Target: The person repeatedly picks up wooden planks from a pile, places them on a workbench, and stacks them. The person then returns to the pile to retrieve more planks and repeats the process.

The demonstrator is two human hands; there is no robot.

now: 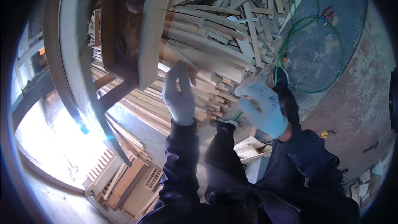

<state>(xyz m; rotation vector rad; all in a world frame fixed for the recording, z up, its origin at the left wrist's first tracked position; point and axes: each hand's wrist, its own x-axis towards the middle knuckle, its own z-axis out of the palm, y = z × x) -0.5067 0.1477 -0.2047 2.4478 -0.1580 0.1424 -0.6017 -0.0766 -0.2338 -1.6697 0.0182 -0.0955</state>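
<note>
My left hand, in a white glove, is raised beside the pale upright of a wooden frame. Its fingers point up and lie apart from the thumb, and I make out nothing held in them. Just past the fingertips a strip of wood looks smeared by motion; whether it touches the hand I cannot tell. My right hand, also gloved in white, hovers above my knee with loosely curled fingers apart and nothing visible between them. Beyond both hands lies a heap of wooden planks.
Curved wooden rails rise close on my left. A green cable with red-handled clamps loops across the floor on the right. Bundled wood pieces stand at lower left. Offcuts lie between my legs; a small yellow object sits right.
</note>
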